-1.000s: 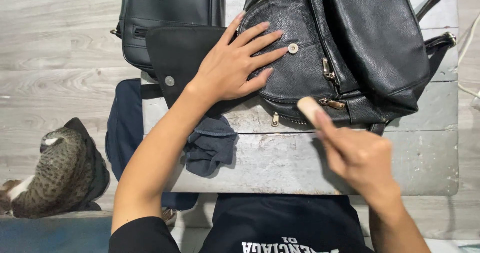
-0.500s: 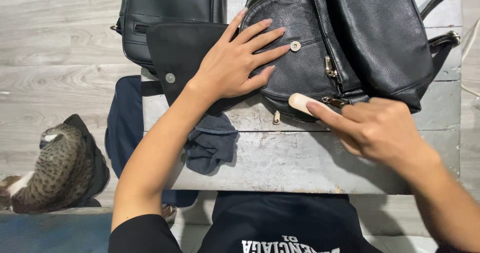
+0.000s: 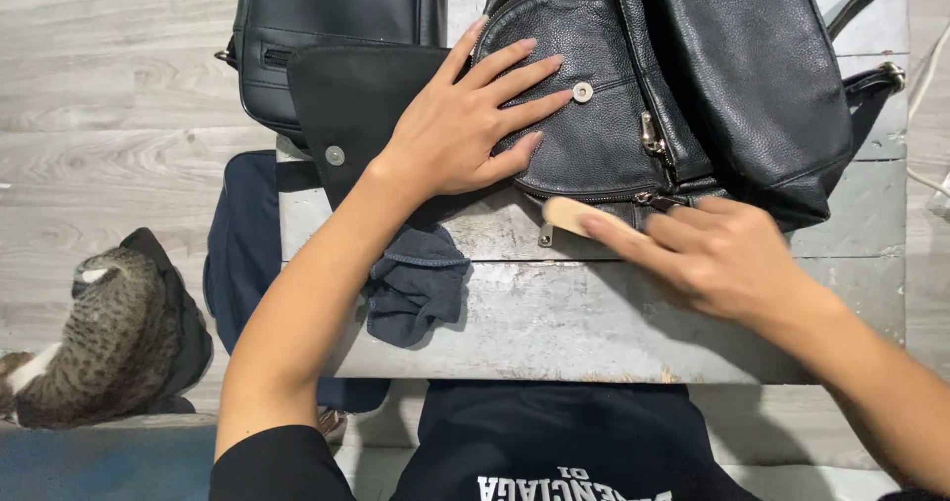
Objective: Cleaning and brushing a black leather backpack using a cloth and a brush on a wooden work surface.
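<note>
A black pebbled leather backpack [image 3: 712, 76] lies on a worn whitish table [image 3: 594, 313]. Its front pocket flap [image 3: 356, 105], with a round metal snap, is folded open to the left. My left hand [image 3: 465, 125] lies flat with spread fingers on the front pocket, pressing it down. My right hand [image 3: 712, 254] grips a pale wooden brush [image 3: 566, 214], index finger along its back, and holds it against the pocket's lower edge by the zipper.
A dark blue cloth [image 3: 416, 283] is crumpled on the table under my left forearm. A second black bag [image 3: 336, 16] lies at the top left. A navy bag [image 3: 247, 254] hangs off the table's left edge. A tabby cat [image 3: 99, 343] lies on the floor, left.
My right hand has swept the brush leftward along the pocket's lower edge and turned flatter. My left hand has stayed pressed on the pocket.
</note>
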